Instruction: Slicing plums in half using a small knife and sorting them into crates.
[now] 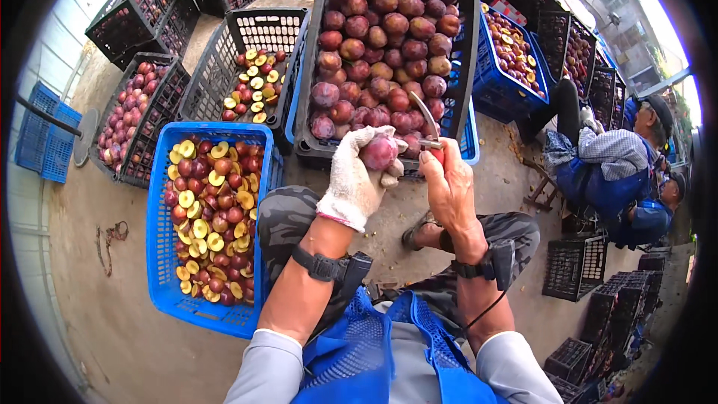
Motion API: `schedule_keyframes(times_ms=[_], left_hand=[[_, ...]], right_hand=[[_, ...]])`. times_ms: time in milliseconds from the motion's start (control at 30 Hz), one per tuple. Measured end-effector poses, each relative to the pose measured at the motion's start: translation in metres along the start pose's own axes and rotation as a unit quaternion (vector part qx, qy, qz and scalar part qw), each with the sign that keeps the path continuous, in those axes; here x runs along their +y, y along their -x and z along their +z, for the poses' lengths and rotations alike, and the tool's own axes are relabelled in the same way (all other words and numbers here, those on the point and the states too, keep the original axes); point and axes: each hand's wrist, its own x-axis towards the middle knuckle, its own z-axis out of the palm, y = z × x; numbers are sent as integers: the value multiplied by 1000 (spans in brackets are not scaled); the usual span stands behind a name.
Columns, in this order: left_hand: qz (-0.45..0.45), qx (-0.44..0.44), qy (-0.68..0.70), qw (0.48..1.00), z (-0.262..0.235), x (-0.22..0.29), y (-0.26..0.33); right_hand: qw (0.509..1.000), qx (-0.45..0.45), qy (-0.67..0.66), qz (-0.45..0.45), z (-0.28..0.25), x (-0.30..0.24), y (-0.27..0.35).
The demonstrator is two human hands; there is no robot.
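My left hand, in a whitish knit glove, is closed around a whole reddish-purple plum. Bare and closed, my right hand grips a curved knife with a red handle, its blade pointing up and away just right of the plum. Both hands are above the near edge of a black crate heaped with whole plums. To the left, a blue crate holds plum halves, many with yellow cut faces up.
Another black crate with some cut plums stands at far left, beside a crate of whole plums. A blue crate of cut fruit is at right. Two people sit farther right, near stacked crates. A chain lies on the floor.
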Motion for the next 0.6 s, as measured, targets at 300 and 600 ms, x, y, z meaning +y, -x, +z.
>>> schedule_keyframes(times_ms=[300,600], left_hand=[[162,20,-210,964,23,-24,3],[81,78,-16,994,16,-30,-5]], right_hand=[[997,-50,2,-65,-27,-25,12],[997,-55,-9,-61,6,4,30]])
